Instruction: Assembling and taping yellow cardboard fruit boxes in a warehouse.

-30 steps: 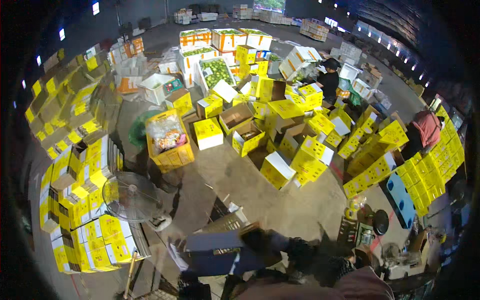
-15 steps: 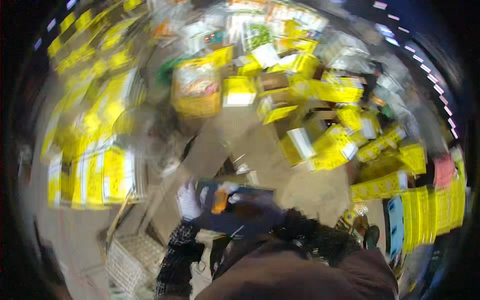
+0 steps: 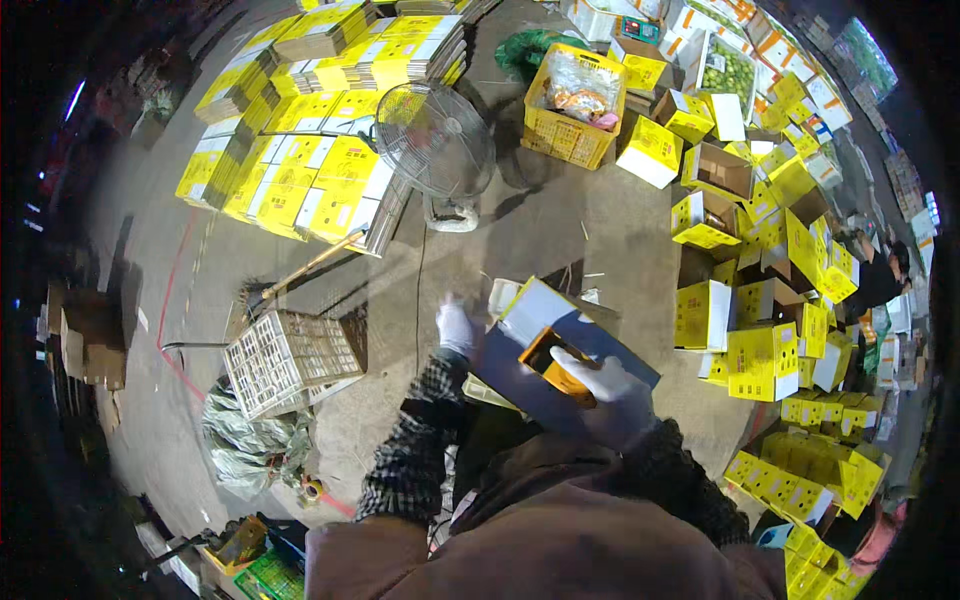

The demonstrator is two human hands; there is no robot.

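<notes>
A carton [image 3: 510, 375], its top dark in shadow and its far end pale, lies tilted just in front of my body. My right hand [image 3: 610, 395], in a white glove, is closed around an orange tool [image 3: 560, 372] that looks like a tape dispenser, held over the carton's top. My left hand [image 3: 456, 328], also white-gloved, is just left of the carton, apart from it. Its fingers point away from me, somewhat blurred, look stretched out, and hold nothing that I can see. The carton's underside is hidden, and small pale things show behind it.
On the left stand a white plastic crate [image 3: 290, 362] and a long wooden handle [image 3: 312, 265]. Farther off are a round fan [image 3: 436, 140], stacks of flattened yellow cartons [image 3: 330, 190] and a yellow basket [image 3: 568, 140]. Many opened yellow cartons [image 3: 762, 360] crowd the right side.
My view has swung left and sharpened. The carton's pale end now shows. My right hand is now visible on the orange tool, and my left hand has come away from the carton's side.
</notes>
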